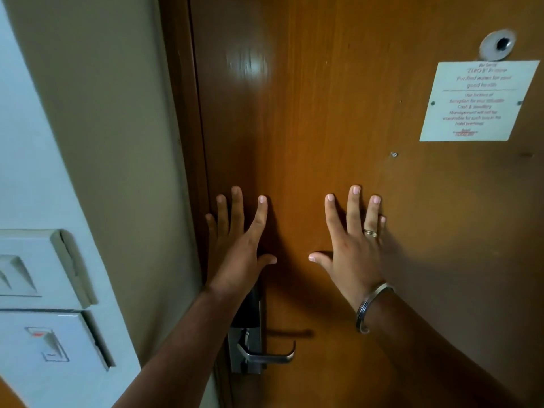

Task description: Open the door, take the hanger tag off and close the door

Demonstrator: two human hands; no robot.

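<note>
A brown wooden door [323, 113] fills the view and sits flush in its frame. My left hand [238, 248] lies flat on it near the latch edge, fingers spread, holding nothing. My right hand [353, 245], with a ring and a metal bangle, presses flat on the door a little to the right, fingers apart. Below my left wrist is the metal lever handle [265, 356] on its lock plate, untouched. No hanger tag shows on this side.
A white notice [478, 101] is fixed to the door at upper right, under a peephole [499, 44]. The beige wall [103, 113] stands at left, with switch panels [44, 304] on it at lower left.
</note>
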